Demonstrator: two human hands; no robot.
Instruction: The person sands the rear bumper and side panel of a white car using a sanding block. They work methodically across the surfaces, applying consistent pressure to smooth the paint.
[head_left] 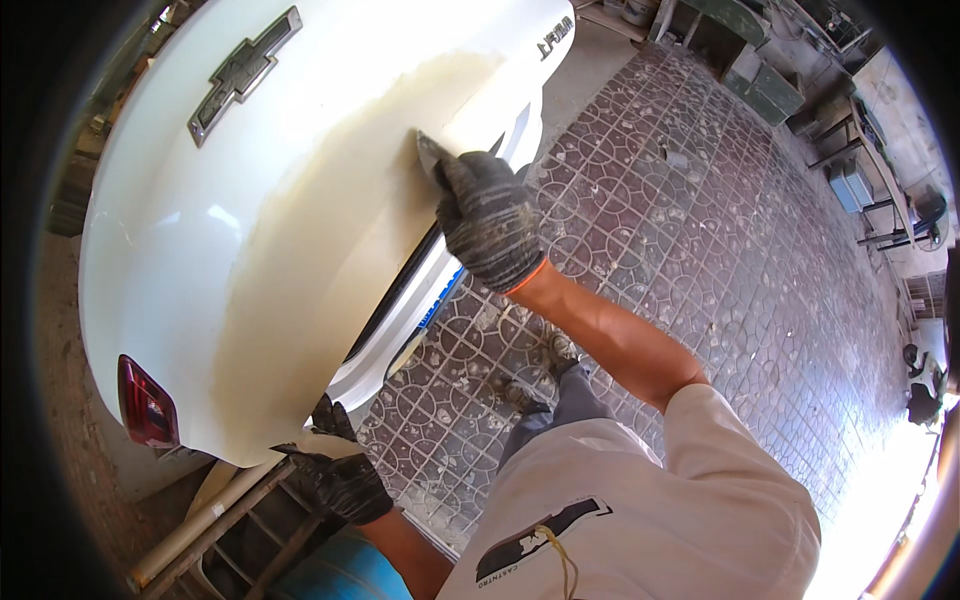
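Note:
A white car tailgate (170, 260) fills the left half of the view. A broad matte tan patch (290, 300) runs across its lower part. My right hand (490, 220), in a dark grey knitted glove with an orange cuff, is closed on a dark grey flat sheet (430, 152) and presses it against the patch's right part. The sheet's pointed end shows past the fingers; the rest lies hidden under the hand. My left hand (340, 470), gloved the same way, is at the tailgate's lower left corner, its thumb and fingers spread apart near the edge.
A red tail light (148, 402) and a dark emblem (245, 76) sit on the car. Below it are a wooden frame (215, 530) and a blue rounded object (340, 572). Patterned tiles cover the floor (690, 220). Along the right wall stands a bench (878, 165) with a blue box (850, 186).

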